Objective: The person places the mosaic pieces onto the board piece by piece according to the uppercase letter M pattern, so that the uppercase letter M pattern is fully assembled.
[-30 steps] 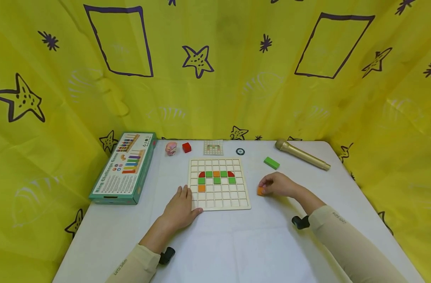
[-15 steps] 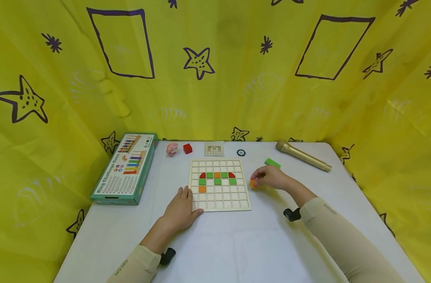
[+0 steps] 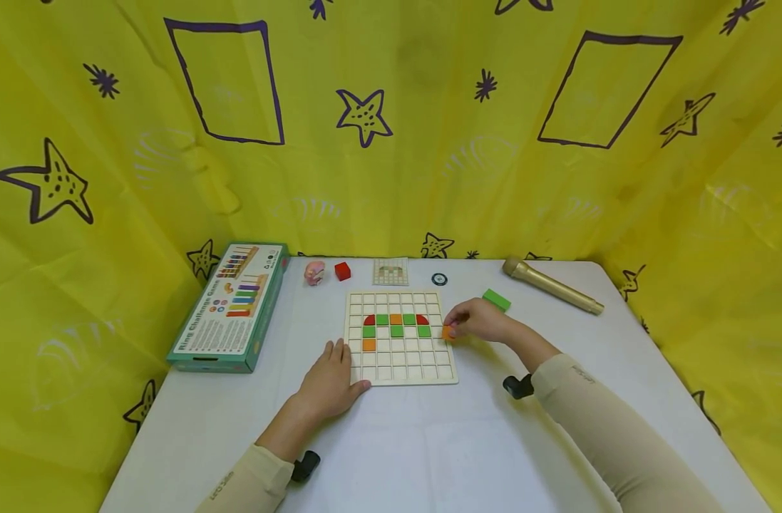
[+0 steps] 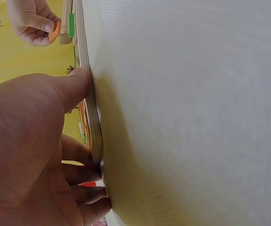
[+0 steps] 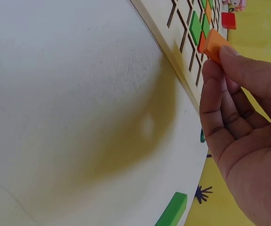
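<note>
A pale wooden grid board (image 3: 403, 372) lies mid-table, with several green, orange and red tiles set in its cells. My left hand (image 3: 327, 381) rests at the board's near left corner, thumb along the front edge and fingers along the left side; the left wrist view shows the fingertips touching its edge. Between thumb and fingers my right hand (image 3: 479, 320) pinches an orange square tile (image 5: 214, 45). In the head view this tile overlaps the board's right edge; the right wrist view shows it raised above the board.
Behind the board lie a pattern card (image 3: 391, 272), a small dark ring (image 3: 439, 279), a red block (image 3: 342, 271) and a pink figure (image 3: 314, 273). To the right are a green block (image 3: 496, 300) and a gold microphone (image 3: 553, 286). A game box (image 3: 230, 306) lies left.
My right hand has carried the orange tile leftward and away from me, from beside the board to its right edge. The left hand keeps its place on the board.
</note>
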A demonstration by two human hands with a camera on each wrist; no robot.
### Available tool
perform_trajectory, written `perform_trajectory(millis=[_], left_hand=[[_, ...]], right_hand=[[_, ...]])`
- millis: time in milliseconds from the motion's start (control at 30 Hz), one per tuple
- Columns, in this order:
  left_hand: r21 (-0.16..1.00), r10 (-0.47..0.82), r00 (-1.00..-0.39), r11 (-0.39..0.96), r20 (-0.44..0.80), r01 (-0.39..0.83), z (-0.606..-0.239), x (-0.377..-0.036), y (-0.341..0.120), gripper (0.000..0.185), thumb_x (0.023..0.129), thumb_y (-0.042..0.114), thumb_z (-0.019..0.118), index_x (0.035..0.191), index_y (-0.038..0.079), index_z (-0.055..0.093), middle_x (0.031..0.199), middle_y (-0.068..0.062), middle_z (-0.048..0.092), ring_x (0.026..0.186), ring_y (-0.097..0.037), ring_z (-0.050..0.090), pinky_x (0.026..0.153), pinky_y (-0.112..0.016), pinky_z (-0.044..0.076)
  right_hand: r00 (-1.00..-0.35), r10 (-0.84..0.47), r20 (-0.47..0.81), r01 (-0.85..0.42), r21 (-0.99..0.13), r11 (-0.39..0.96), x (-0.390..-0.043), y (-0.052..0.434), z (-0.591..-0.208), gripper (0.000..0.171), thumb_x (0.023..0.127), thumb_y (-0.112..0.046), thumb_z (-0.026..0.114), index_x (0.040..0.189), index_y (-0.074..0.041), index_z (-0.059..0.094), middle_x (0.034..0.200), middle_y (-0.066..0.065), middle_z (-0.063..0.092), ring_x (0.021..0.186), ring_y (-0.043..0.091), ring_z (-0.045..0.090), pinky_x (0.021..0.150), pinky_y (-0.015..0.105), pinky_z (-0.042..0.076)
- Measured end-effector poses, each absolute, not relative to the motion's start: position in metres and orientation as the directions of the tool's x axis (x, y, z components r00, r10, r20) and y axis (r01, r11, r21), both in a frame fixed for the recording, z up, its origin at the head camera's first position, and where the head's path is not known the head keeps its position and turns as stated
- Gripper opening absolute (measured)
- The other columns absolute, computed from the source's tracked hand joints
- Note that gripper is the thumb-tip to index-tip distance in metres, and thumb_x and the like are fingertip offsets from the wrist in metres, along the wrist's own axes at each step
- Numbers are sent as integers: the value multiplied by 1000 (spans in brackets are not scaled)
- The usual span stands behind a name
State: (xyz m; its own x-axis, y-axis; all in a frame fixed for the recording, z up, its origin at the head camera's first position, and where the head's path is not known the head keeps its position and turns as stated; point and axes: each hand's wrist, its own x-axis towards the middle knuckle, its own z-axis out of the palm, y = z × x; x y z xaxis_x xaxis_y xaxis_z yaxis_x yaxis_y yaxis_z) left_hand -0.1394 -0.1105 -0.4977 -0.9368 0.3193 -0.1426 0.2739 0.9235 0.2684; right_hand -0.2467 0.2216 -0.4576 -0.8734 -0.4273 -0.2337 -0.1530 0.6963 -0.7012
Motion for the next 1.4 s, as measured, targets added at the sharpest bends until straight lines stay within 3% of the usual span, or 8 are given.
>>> perform_trajectory(millis=[1400], left_hand=[[235,316,-937,932,-148,277,-498,-140,-111,90,94,52,65,148,-14,36,156,-30,32,146,-46,26,117,-49,28]], right_hand=[[-821,-496,-283,-196,-675,711,-249,178,-468,5,88,-8,78,92,-10,75,85,-1,67,83,18,56,75,30,48]])
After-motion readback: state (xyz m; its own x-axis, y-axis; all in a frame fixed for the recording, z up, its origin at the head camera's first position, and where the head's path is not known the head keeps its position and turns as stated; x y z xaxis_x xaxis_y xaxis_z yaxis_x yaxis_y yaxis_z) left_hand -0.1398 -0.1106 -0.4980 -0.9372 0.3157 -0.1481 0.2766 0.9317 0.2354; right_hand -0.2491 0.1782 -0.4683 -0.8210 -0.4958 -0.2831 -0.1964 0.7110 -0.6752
